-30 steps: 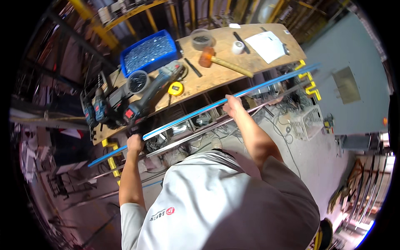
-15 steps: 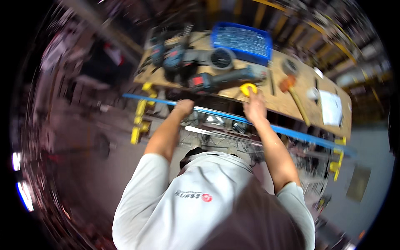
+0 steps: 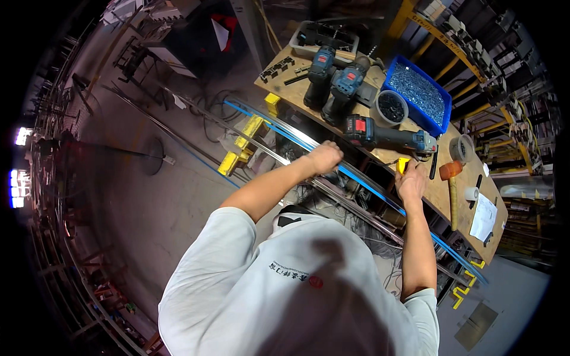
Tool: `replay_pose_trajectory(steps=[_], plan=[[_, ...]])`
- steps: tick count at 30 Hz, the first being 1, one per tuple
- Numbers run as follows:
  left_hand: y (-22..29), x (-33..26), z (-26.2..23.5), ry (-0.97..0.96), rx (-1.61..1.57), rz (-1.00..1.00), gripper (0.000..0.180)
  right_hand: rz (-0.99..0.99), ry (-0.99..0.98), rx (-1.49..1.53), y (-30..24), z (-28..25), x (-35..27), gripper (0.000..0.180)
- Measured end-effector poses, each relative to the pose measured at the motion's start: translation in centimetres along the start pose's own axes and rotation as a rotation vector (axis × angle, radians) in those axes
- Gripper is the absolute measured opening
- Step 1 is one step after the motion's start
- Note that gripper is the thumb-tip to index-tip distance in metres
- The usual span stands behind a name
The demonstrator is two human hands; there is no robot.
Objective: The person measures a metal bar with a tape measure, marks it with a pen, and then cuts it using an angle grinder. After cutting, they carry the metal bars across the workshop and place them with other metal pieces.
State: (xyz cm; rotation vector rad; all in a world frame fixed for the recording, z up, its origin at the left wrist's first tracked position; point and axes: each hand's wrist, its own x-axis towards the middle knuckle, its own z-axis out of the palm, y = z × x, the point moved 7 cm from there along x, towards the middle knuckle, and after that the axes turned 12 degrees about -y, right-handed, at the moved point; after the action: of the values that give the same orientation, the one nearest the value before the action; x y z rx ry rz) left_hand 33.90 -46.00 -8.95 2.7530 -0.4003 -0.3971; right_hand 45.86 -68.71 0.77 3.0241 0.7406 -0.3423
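Long metal profiles with blue edges [image 3: 362, 181] run slantwise in front of me, along the near side of the bench. My left hand [image 3: 325, 157] is closed over one of them, with its fingertips partly hidden. At the bench's near edge, my right hand [image 3: 411, 181] has its thumb and fingers closed on a small yellow tape measure [image 3: 403, 165]. Just beyond that hand lies a cordless angle grinder [image 3: 389, 137]. A dark slim tool [image 3: 434, 166] lies to the right of its head.
On the wooden bench [image 3: 436, 188] are two cordless drills [image 3: 344, 89], a tub of dark pieces [image 3: 391, 107], a blue bin of screws [image 3: 418, 92], a mallet [image 3: 452, 190] and a paper sheet [image 3: 484, 218]. Yellow supports [image 3: 243, 145] carry the profiles. Shelving [image 3: 451, 41] stands behind.
My view has turned, so the bench now slants down to the right. The right hand has closed on the yellow tape measure. My left hand stays at the profile.
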Motion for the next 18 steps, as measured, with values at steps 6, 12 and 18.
replay_pose_trajectory(steps=[6, 12, 18], plan=[[5.2, -1.6, -1.9, 0.093, -0.229, 0.151, 0.026, 0.026, 0.078, 0.073, 2.4, 3.1, 0.2, 0.058], [8.8, -6.9, -9.4, 0.384, -0.512, 0.33, 0.018, 0.076, 0.096, 0.34, -0.9, -2.1, -7.3, 0.037], [14.3, -2.8, -3.9, -0.012, -0.722, 0.527, 0.024, -0.187, -0.355, 0.748, -10.3, -0.2, -16.6, 0.046]])
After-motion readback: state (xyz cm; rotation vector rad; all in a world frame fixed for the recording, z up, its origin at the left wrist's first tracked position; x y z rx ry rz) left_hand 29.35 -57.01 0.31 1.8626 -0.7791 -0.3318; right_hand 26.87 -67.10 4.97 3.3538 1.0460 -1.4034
